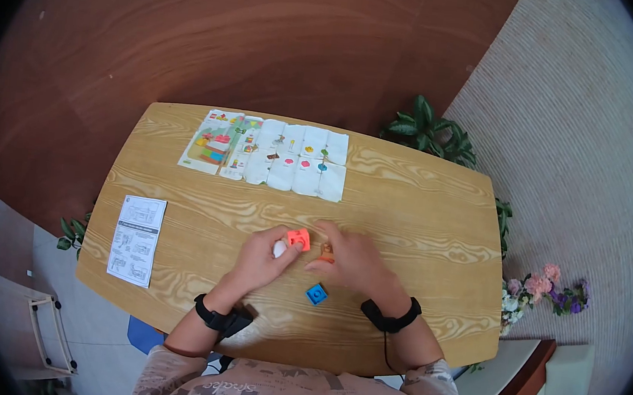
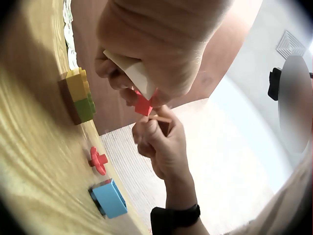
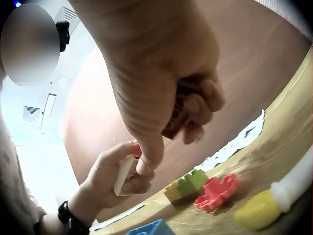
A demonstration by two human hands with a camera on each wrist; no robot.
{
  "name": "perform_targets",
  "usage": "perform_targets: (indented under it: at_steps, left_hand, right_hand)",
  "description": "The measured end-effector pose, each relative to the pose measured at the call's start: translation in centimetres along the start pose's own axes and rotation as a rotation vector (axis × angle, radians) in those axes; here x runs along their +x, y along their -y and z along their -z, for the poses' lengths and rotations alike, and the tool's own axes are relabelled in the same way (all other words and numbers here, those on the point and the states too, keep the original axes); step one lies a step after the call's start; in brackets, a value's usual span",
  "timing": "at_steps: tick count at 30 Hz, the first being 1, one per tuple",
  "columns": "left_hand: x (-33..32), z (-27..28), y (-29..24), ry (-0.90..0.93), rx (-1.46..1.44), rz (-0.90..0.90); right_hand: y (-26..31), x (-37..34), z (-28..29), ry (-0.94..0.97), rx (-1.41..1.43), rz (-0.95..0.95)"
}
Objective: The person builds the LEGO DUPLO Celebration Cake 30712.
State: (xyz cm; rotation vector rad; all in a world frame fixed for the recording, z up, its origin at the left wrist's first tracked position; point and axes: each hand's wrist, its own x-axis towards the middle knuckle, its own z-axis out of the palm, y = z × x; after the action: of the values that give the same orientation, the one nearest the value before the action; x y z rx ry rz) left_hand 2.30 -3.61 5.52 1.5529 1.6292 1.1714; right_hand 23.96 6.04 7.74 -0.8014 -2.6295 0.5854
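My left hand (image 1: 257, 259) grips a white piece (image 2: 133, 72) together with a red brick (image 1: 298, 239), which shows between its fingers and thumb. Facing it, my right hand (image 1: 359, 264) has its fingers curled round a brown piece (image 3: 177, 117). In the right wrist view the right thumb reaches close to the white and red pieces; whether it touches them I cannot tell. A blue brick (image 1: 316, 294) lies on the table just below the hands. The left wrist view also has a red flower-shaped piece (image 2: 99, 160) near the blue brick.
Yellow (image 2: 77, 84) and green (image 2: 85, 108) bricks stand joined on the table. A white piece with a yellow end (image 3: 259, 211) lies nearby. An unfolded picture sheet (image 1: 282, 156) is at the far side, a printed page (image 1: 136, 241) at the left. Plants stand beyond the edges.
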Motion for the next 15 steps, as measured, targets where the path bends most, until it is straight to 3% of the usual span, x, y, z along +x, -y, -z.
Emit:
perform_targets:
  at_steps: [7,15]
  left_hand:
    - [0.2,-0.2,0.5,-0.06,0.039,-0.021]
    - [0.2,0.0,0.4,-0.029,0.028,0.028]
  right_hand:
    - [-2.4,-0.7,-1.5,0.202,-0.159,-0.086]
    - [-2.5,-0.8,-1.5,0.187,-0.106,-0.094]
